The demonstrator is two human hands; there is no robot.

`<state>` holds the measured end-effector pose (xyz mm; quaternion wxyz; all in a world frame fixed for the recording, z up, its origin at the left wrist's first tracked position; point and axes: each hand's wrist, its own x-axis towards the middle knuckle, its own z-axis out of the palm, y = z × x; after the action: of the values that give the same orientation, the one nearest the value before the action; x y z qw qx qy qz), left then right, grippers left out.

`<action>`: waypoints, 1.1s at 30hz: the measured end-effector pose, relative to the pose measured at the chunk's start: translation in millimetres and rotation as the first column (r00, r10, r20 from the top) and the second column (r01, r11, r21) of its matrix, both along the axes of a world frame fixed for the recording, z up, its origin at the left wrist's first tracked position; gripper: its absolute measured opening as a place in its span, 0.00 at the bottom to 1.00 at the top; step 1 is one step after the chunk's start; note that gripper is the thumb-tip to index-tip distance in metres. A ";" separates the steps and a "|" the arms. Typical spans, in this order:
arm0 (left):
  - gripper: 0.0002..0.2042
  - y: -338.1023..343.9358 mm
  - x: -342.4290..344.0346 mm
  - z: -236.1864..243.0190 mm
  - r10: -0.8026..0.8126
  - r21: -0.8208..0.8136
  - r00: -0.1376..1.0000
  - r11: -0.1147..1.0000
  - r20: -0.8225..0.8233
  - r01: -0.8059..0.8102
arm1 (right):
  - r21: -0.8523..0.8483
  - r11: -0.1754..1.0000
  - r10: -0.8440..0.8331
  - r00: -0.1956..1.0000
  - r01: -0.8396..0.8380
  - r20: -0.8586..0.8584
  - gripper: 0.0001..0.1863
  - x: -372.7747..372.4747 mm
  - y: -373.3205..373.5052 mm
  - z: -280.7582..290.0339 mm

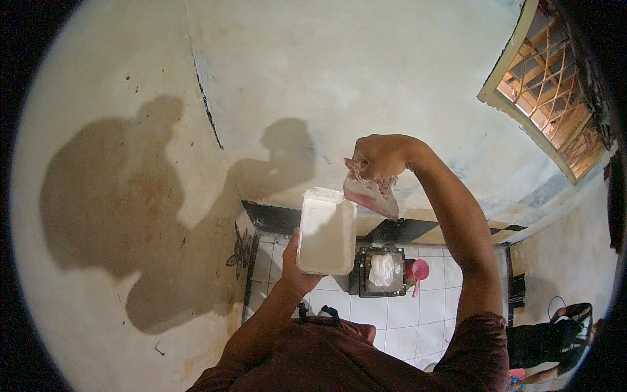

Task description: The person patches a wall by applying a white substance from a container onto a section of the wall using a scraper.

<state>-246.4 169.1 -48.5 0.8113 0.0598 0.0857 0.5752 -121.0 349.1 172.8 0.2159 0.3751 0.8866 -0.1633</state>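
Left hand [297, 261] gripping plaster-loaded white hawk board [326, 230] from underneath, right hand [379, 157] clamped on caked trowel [373, 195] near wall [366, 72]. Best to keep board level, scoop small, spread thin.

Trowel [373, 194] just right of the tray [325, 232]; below on the floor [398, 326], a box [381, 271] with a scoop [418, 271] at its right

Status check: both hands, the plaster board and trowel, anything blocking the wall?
Left hand holding white plaster board from below. Right hand gripping trowel near the wall. Nothing between trowel and wall.
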 end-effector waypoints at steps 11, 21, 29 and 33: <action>0.42 -0.7 0.6 4.1 0.032 0.097 0.999 0.995 0.034 -0.035 | -0.260 0.961 -0.070 0.994 0.089 0.082 0.12 7.7 30.6 -27.9; 0.30 22.2 4.4 -12.8 0.088 0.001 0.996 0.996 -0.010 -0.088 | -0.498 0.822 -0.453 0.847 0.276 -0.279 0.16 43.7 -11.3 -70.8; 0.29 27.8 1.1 -4.9 0.088 0.001 0.996 0.996 0.023 -0.089 | -0.527 0.743 -0.658 0.311 0.412 -0.685 0.21 37.0 -60.1 -108.4; 0.28 29.8 6.3 5.9 0.046 -0.033 0.997 0.998 0.059 -0.045 | -0.574 0.717 -0.688 0.267 0.395 -0.675 0.14 38.4 -70.8 -118.3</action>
<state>-240.1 198.9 -42.7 0.8011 0.0278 0.0716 0.5936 -82.6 278.3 54.5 -0.2729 0.4872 0.6468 -0.5193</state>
